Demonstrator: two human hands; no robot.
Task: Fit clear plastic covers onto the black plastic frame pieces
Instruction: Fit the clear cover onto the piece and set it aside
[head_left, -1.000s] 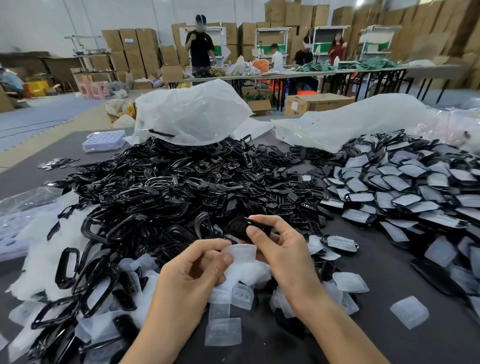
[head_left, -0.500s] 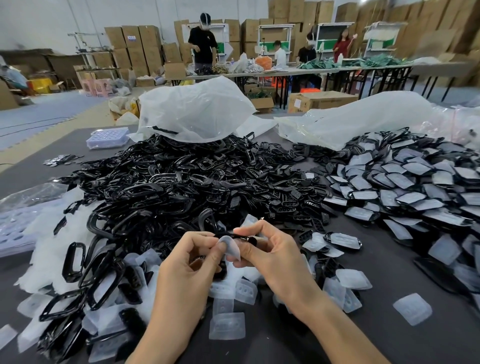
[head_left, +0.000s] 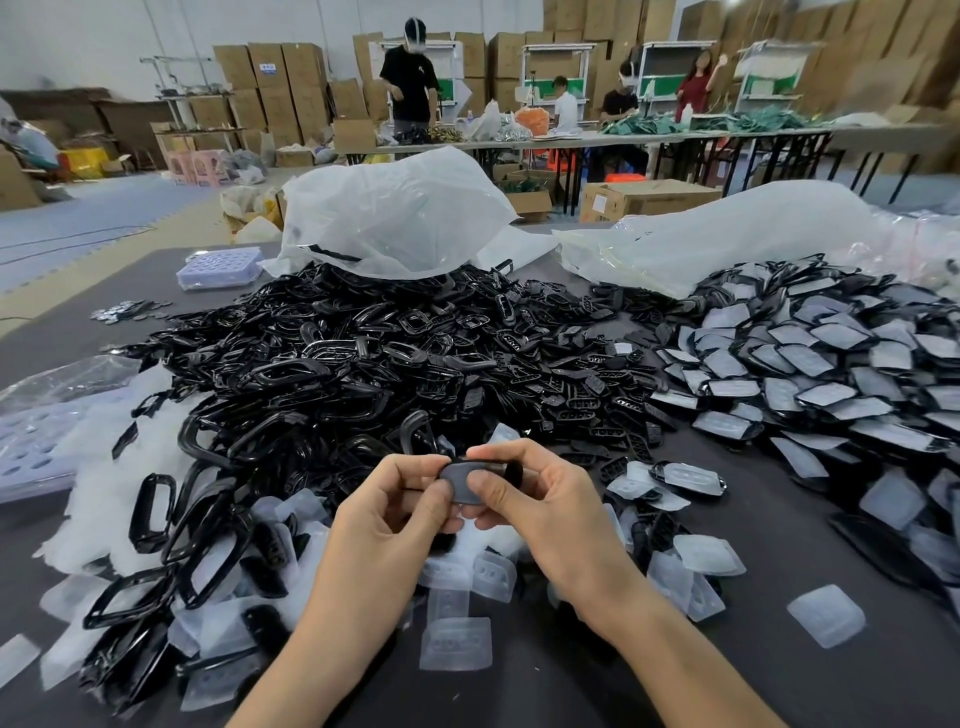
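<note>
Black frame piece (head_left: 470, 480) is held just above the near part of the table, between both hands, in front of the big black heap. Its greyish, matte face is turned up toward the person; can't tell if a cover is fully seated on it.

Left hand (head_left: 395, 514) pinches the piece's left end, thumb on the face and fingers curled behind. Right hand (head_left: 540, 509) grips the right end, thumb pressed on the face, index finger arched over the top edge. The two thumbs sit just beside each other.

Loose clear covers (head_left: 456, 644) lie scattered under and around the wrists, some overlapping. The heap of black frames (head_left: 363, 374) spreads behind and to the left of the hands. On the right is a pile of covered frames (head_left: 810, 374), well apart from the hands.

Dark grey table (head_left: 727, 649) carries it all. Two crumpled clear plastic bags (head_left: 395, 218) sit at the far edge, with a lavender tray (head_left: 221, 266) far left. Beyond are long tables with several people and stacked cardboard boxes (head_left: 280, 73).
</note>
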